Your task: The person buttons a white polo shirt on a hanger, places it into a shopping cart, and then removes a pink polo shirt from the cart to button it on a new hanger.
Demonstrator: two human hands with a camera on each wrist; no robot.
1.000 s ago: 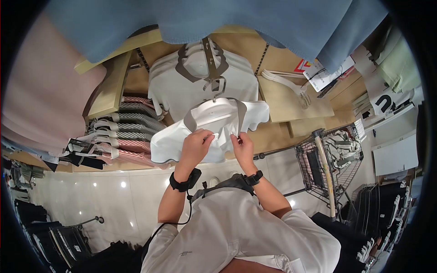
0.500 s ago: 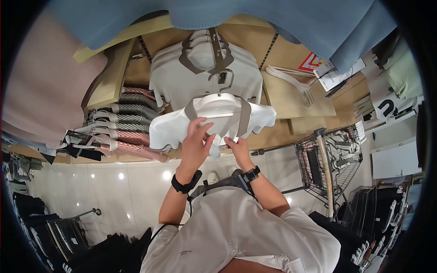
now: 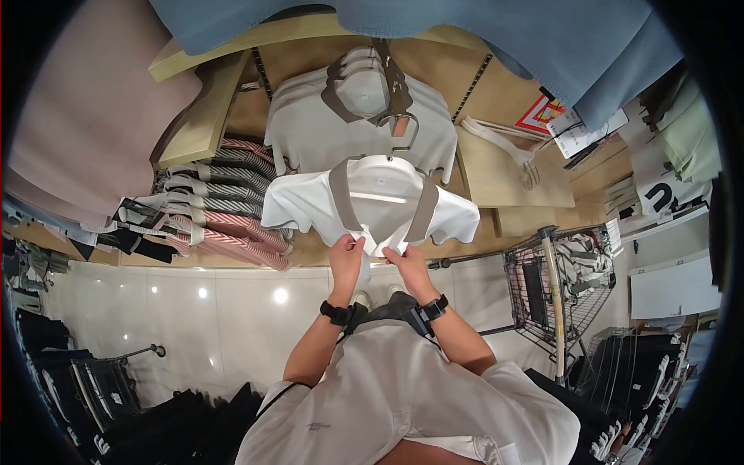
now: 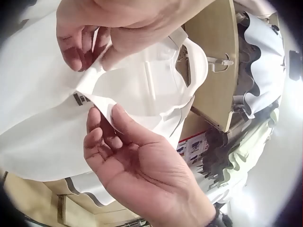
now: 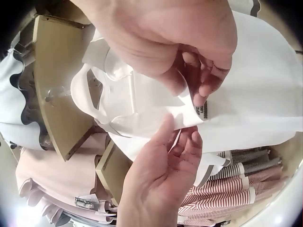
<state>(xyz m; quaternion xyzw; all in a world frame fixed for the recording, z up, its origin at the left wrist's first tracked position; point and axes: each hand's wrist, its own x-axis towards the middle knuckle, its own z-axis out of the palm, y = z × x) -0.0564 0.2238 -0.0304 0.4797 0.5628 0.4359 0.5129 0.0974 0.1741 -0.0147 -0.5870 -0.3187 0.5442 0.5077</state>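
Observation:
A white polo shirt (image 3: 302,205) with a grey-brown collar (image 3: 342,198) hangs in front of me on a white hanger (image 3: 381,164) with a metal hook. My left hand (image 3: 346,260) pinches the left edge of the neck opening, low on the placket. Opposite it, my right hand (image 3: 411,267) pinches the right edge. Between them the neckline forms a V. In the left wrist view, thumbs and fingers grip the folded placket (image 4: 102,106) on both sides. A small dark print (image 5: 202,110) shows on the fabric beside the fingers in the right wrist view.
Similar light polos (image 3: 364,120) hang behind. Striped shirts (image 3: 240,221) fill the rack at left. White hangers (image 3: 496,143) lie on a wooden shelf (image 3: 511,174) at right, above a wire cart (image 3: 535,287) holding striped clothing. Blue garments (image 3: 496,23) hang overhead.
The left hand had its fingers spread off the placket half a second ago and now pinches it again. The collar lies spread wider. The right hand has kept its pinch.

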